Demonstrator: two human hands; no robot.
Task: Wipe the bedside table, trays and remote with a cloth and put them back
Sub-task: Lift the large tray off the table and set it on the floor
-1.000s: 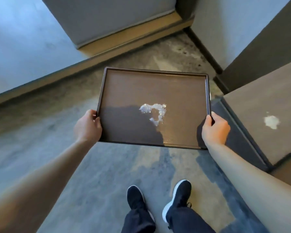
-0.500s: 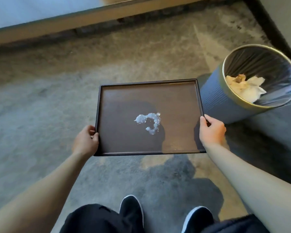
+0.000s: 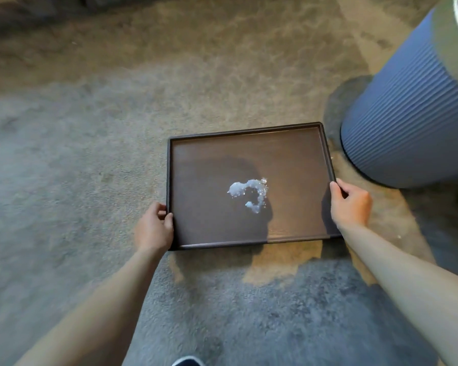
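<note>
A dark brown rectangular tray [image 3: 212,157] with a low rim lies flat, low over the carpet or on it; I cannot tell which. A curled white foamy smear [image 3: 249,192] sits near its middle. My left hand [image 3: 154,228] grips the tray's left edge near the front corner, thumb over the rim. My right hand [image 3: 351,204] grips the right edge, fingers curled round the rim. No cloth, remote or bedside table is in view.
A tall ribbed blue-grey waste bin [image 3: 405,112] stands on the carpet just right of the tray's far corner. Grey-beige carpet [image 3: 90,154] spreads to the left and beyond. The tip of my dark shoe [image 3: 188,361] shows at the bottom edge.
The tray has gone down toward the carpet beside the bin, still held by both hands. My view has dropped lower, so the bin's opening and the table have left the frame.
</note>
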